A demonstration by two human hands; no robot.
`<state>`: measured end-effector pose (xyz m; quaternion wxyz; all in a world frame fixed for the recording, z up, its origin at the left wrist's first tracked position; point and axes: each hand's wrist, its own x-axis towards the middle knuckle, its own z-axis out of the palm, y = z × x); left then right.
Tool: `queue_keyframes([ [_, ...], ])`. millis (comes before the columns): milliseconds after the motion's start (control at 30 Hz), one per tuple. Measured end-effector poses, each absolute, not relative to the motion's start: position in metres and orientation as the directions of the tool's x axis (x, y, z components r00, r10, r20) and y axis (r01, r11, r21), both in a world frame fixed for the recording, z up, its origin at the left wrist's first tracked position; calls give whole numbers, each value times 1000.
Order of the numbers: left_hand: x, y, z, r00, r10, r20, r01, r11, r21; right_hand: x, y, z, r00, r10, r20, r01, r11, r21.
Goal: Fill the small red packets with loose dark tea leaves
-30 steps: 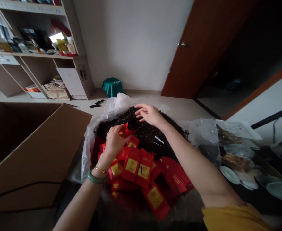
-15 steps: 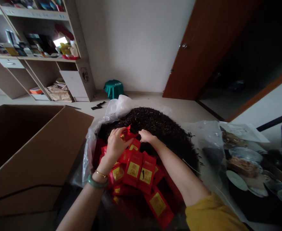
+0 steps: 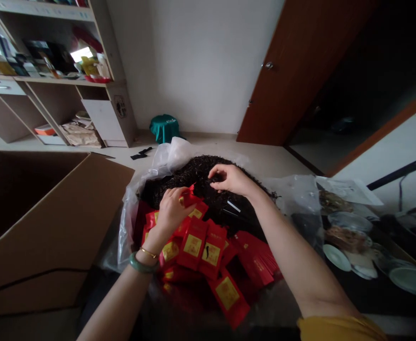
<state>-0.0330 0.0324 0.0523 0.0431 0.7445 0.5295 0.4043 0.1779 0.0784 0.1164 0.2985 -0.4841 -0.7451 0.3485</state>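
A big heap of dark loose tea leaves (image 3: 197,182) lies in a clear plastic bag (image 3: 172,154) in front of me. My left hand (image 3: 170,213) is closed on a small red packet (image 3: 188,195), held upright at the heap's near edge. My right hand (image 3: 231,179) rests on the heap just right of that packet, fingers pinched on a tuft of tea leaves. Several more red packets with yellow labels (image 3: 202,248) are piled below my hands.
A large open cardboard box (image 3: 51,213) stands at the left. Dishes and bowls (image 3: 349,246) crowd the table at the right. Behind are a shelf unit (image 3: 51,80), a green stool (image 3: 164,128) and a brown door (image 3: 300,71).
My right hand reached over the heap, came in to the mouth of the red packet, then moved back out onto the tea leaves. The left hand kept holding the packet in place.
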Motion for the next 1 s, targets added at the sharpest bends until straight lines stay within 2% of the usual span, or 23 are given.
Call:
queue_keyframes([
  [133, -31, 31, 51, 102, 827, 552, 749, -429, 504, 155, 58, 142, -383, 912, 151, 471, 333, -817],
  [367, -32, 32, 50, 81, 828, 554, 752, -415, 511, 140, 45, 137, -282, 949, 140, 474, 265, -840],
  [433, -32, 32, 50, 74, 831, 551, 750, -411, 518, 136, 40, 133, -314, 937, 154, 537, 309, -785],
  [633, -29, 31, 47, 75, 841, 535, 721, -416, 554, 120, 28, 124, -413, 896, 165, 764, 440, -472],
  [767, -28, 31, 50, 7, 865, 502, 730, -348, 588, 125, 27, 131, -387, 889, 243, 752, 457, -475],
  [867, -28, 30, 52, -36, 876, 481, 735, -303, 607, 129, 26, 136, -360, 906, 223, 762, 423, -491],
  [1000, -27, 29, 51, -32, 884, 467, 735, -296, 610, 121, 27, 130, -402, 894, 198, 797, 448, -406],
])
